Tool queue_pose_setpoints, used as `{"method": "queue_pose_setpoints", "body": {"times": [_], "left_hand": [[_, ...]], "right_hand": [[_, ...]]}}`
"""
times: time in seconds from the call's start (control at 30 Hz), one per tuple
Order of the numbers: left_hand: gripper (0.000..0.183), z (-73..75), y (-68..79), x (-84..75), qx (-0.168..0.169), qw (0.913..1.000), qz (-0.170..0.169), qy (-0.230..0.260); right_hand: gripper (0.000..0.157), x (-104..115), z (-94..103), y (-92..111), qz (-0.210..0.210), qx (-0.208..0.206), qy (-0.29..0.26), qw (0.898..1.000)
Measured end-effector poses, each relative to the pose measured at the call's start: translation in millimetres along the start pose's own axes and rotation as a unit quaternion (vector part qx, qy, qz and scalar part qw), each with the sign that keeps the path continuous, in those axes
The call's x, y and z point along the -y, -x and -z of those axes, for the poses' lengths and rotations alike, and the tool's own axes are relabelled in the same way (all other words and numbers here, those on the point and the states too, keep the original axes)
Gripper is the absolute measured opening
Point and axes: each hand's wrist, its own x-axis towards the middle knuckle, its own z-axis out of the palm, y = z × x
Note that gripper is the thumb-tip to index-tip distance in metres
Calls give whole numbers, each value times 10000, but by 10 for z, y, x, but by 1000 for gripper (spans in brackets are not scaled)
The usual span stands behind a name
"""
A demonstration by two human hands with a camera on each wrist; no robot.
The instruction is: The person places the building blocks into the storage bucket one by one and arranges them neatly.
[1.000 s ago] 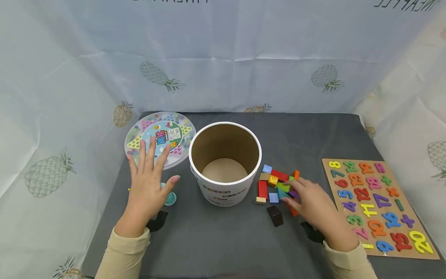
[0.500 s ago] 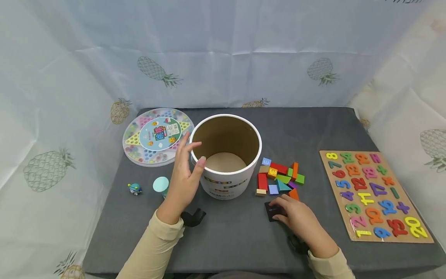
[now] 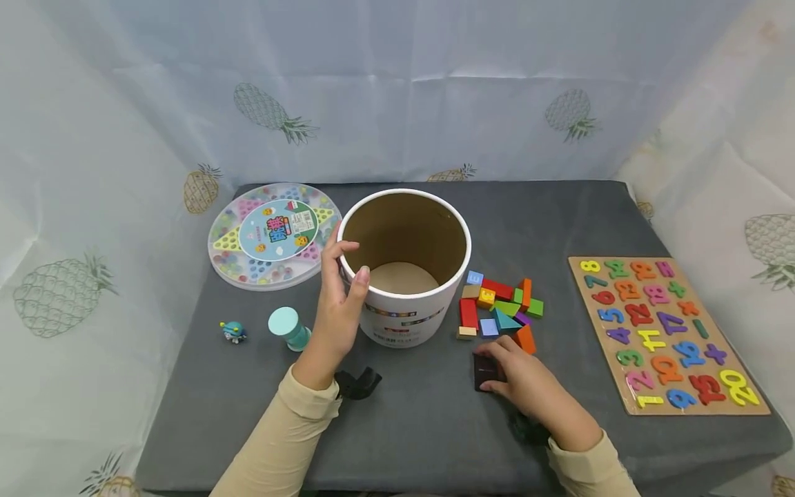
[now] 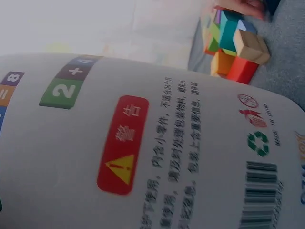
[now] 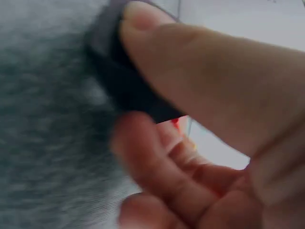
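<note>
Dark block (image 3: 485, 373) being pinched by right grip (image 3: 522, 379) toward worktop (image 3: 428, 428) front edge; bucket (image 3: 404, 319) being touched by slack left grip (image 3: 338, 314); pickup seemingly being attempted, steady lift being needed.

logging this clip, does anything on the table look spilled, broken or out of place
Nothing looks clearly damaged or spilled. The untidiest spot is perhaps the colored blocks, jumbled at odd angles right of the white bucket; the right hand holds a dark block just nearer the person.
</note>
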Motion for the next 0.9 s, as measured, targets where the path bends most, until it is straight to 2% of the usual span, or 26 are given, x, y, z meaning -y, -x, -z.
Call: {"method": "queue_pose_setpoints", "body": {"times": [0.13,0.27,0.37,0.5,0.57,0.67,0.73,0.8,0.9], "left_hand": [[43,-10,-34,0,-26,9999,-101,-2],[45,-15,-27,11,-13,10000,-59,4],[45,-23,-16,14,-30,10000,-25,14],[45,-21,-26,6,-68,10000,-46,21],[44,-24,-32,10,-76,10000,-48,36],[44,-23,-28,70,-98,9999,-75,-18],[44,-22,-19,80,-119,9999,-107,-38],[45,-17,-12,80,-133,9998,-125,-72],[46,-11,-3,50,-154,9997,-153,-56]], "right_hand": [[56,52,57,-56,-135,538,63,9984],[60,54,73,-87,-165,969,63,9951],[57,30,93,-84,-140,1147,-92,9933],[51,36,248,-53,297,1032,-423,9933],[51,65,414,-24,708,610,-619,9937],[56,177,770,16,1491,-615,-799,9837],[61,297,1023,17,1899,-1518,-917,9656],[67,458,1235,-18,2111,-2253,-1036,9455],[70,710,1397,-147,2231,-2828,-1130,9260]]}}
